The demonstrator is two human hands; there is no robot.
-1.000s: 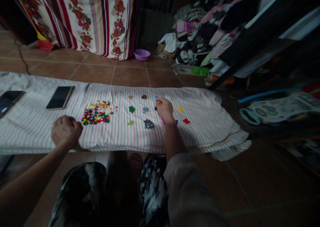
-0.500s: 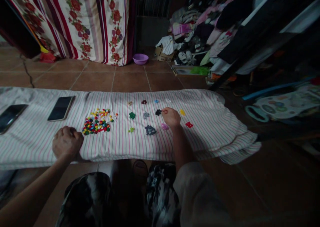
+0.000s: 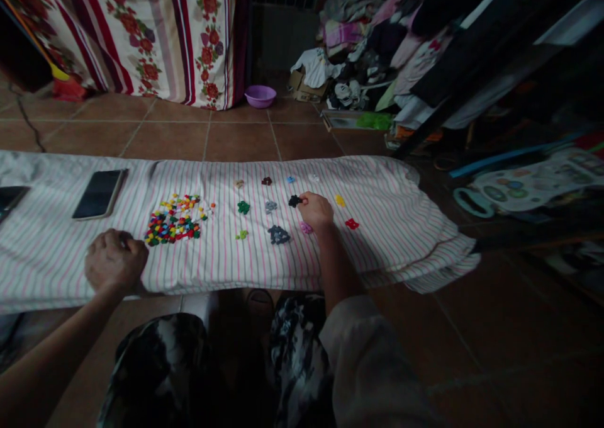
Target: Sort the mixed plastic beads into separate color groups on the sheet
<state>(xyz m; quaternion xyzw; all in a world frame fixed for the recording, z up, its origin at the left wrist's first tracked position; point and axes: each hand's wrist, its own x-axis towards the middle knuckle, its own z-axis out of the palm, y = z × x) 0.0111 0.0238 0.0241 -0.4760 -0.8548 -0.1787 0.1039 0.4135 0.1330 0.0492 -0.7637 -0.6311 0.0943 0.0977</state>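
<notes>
My right hand (image 3: 317, 211) reaches over the striped cloth, thumb and finger pinched at the edge of a small black pile (image 3: 295, 200). Whatever the pinch holds is too small to make out. Curled into a loose fist, my left hand (image 3: 116, 261) rests beside a mixed heap of tiny coloured pieces (image 3: 172, 220); its inside is hidden. Small single-colour piles lie around the right hand: dark grey (image 3: 278, 235), light grey (image 3: 270, 207), green (image 3: 243, 207), lime (image 3: 241, 234), pink (image 3: 306, 227), yellow (image 3: 340, 200), red (image 3: 352, 223), brown (image 3: 267, 180), blue (image 3: 290, 179).
A phone (image 3: 100, 193) lies on the striped cloth (image 3: 198, 267) left of the heap, and another dark device (image 3: 12, 200) is cut off at the frame edge. Beyond stand a purple basin (image 3: 260, 96) and heaped clothes (image 3: 349, 44). Dark bars cross the right side.
The whole view has shifted slightly, moving the scene up and left. My right hand stays pinched at the black pile, and my left fist remains beside the heap.
</notes>
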